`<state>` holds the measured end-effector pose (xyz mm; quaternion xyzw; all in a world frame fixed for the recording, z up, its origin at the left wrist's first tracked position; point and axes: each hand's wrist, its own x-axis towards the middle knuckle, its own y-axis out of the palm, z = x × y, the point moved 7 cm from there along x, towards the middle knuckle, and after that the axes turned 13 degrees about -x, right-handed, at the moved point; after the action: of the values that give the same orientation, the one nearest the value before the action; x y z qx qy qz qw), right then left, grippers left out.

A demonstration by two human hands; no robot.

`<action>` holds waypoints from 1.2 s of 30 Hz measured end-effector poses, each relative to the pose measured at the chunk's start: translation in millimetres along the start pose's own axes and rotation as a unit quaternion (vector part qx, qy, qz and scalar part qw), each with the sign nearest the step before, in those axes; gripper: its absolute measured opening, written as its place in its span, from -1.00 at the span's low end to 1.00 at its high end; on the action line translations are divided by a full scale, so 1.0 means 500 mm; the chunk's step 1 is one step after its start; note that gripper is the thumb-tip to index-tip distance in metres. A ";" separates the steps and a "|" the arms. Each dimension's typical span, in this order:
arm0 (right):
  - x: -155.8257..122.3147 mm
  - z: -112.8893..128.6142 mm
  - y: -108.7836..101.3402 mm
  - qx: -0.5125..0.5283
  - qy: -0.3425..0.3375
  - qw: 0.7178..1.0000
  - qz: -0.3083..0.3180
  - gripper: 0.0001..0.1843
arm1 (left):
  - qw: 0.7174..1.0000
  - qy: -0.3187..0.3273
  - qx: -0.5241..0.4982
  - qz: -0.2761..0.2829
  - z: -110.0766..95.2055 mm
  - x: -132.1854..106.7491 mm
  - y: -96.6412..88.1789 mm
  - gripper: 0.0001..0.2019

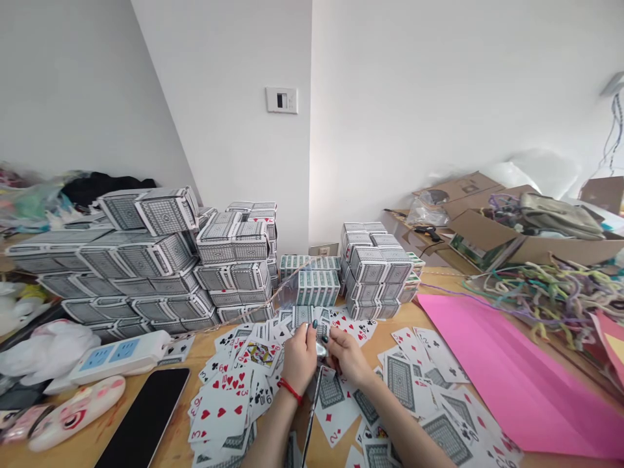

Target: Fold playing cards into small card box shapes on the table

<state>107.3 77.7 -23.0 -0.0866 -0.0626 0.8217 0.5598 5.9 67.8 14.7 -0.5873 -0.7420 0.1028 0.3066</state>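
My left hand [298,359], with a red string bracelet at the wrist, and my right hand [347,356] meet over a spread of loose playing cards [229,403] on the wooden table [185,429]. Both hands have their fingers closed together around a small stack of cards [319,330], partly hidden between them, with clear plastic wrap [287,292] rising from it. Cards lie face up and face down all around the hands.
Stacked boxes of card decks [160,260] stand at the back left and middle [375,270]. A power strip [119,354], a black phone [146,416] and a pink toy [73,413] lie left. Pink paper [511,377], coloured strings [546,286] and cardboard boxes [492,227] fill the right.
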 end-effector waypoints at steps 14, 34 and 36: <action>-0.011 0.024 -0.043 -0.262 -0.010 0.931 -0.254 -0.47 | 0.990 0.051 0.128 0.011 -0.016 -0.006 0.012 -0.58; -0.060 0.075 -0.103 -0.424 -0.111 0.826 -0.355 -0.72 | 0.951 -0.185 -0.245 -0.047 0.056 0.006 -0.026 -0.71; -0.059 0.082 -0.103 -0.476 -0.106 0.800 -0.349 -0.75 | 0.939 -0.207 -0.271 -0.045 0.073 0.011 -0.026 -0.73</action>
<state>155.9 68.8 29.2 -0.2264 -0.5308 0.4419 0.6868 -26.4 76.8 -5.7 -0.5801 -0.8143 0.0032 -0.0197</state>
